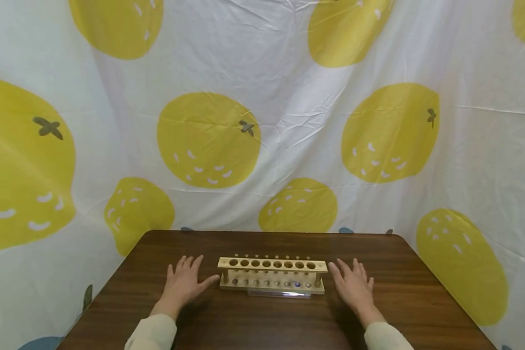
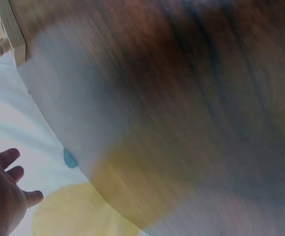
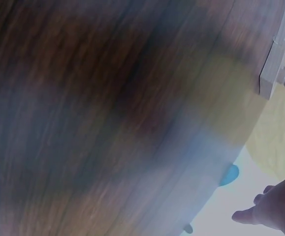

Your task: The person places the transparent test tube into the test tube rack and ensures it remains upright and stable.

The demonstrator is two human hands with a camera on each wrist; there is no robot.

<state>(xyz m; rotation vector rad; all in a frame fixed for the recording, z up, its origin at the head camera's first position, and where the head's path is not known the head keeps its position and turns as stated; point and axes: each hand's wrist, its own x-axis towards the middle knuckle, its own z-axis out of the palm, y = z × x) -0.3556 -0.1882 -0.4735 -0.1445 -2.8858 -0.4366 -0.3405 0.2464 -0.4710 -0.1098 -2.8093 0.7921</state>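
A wooden test tube rack (image 1: 272,265) stands in the middle of the table, with a row of round holes along its top board and a row of pegs behind. Along the front foot of the rack lies a clear glass tube (image 1: 280,294). My left hand (image 1: 183,284) is spread at the left of the rack, its thumb pointing to the rack's left end. On the other side my right hand (image 1: 353,286) is spread too, fingertips near the right end. Both hands hold nothing. Each wrist view shows a corner of the rack (image 2: 15,34) and part of a hand.
The dark brown wooden table (image 1: 271,325) has a glossy top and rounded far corners. Behind it and at both sides hangs a white cloth (image 1: 288,136) printed with large yellow lemons.
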